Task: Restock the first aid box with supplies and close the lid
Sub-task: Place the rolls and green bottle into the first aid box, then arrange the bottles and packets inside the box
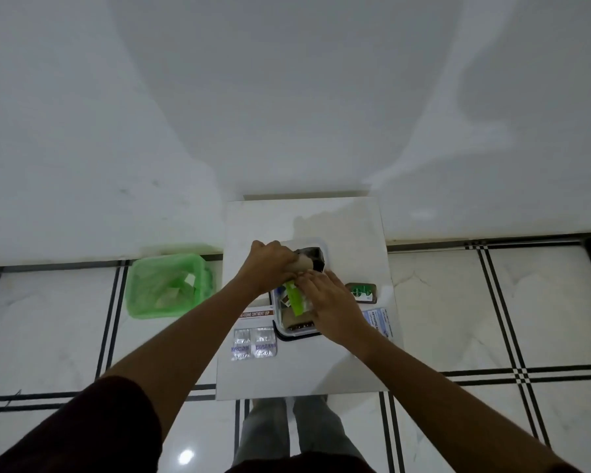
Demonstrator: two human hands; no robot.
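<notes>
The clear first aid box (289, 333) stands open on a small white table (304, 370), with its lid (318, 257) lying just behind it. My left hand (270, 264) is closed around a beige bandage roll (304, 264) over the box's far end. My right hand (328, 305) rests over the box's right side, fingers on a green tube (294, 298) inside it. Brown and white packets lie underneath in the box.
Around the box lie an ointment carton (255, 314), two foil blister packs (253, 343), a small brown Dettol bottle (361, 292) and a blue-printed packet (379, 322). A green-lined bin (168, 285) stands on the tiled floor left of the table. A white wall rises behind.
</notes>
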